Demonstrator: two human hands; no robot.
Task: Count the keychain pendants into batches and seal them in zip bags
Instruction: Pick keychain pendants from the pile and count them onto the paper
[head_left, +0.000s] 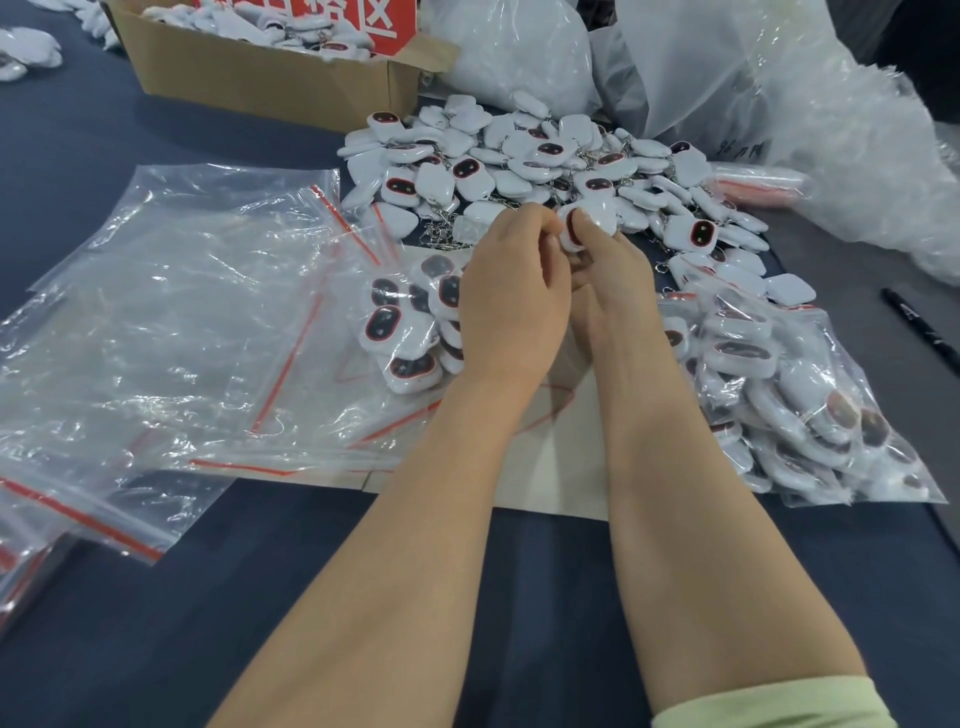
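Note:
A heap of white keychain pendants (540, 156) with dark, red-rimmed faces lies on the table beyond my hands. My right hand (613, 275) pinches one white pendant (574, 228) at the heap's near edge. My left hand (511, 296) is curled beside it, its fingertips touching the same pendant. Under my left hand a small batch of pendants (405, 322) sits inside a clear zip bag. A filled zip bag of pendants (800, 410) lies to the right of my right forearm.
Empty red-strip zip bags (171, 312) spread across the left. A cardboard box (260, 78) with more pendants stands at the back left. Large plastic sacks (779, 104) fill the back right. A black pen (922, 327) lies at the right edge. White paper (561, 467) lies under my forearms.

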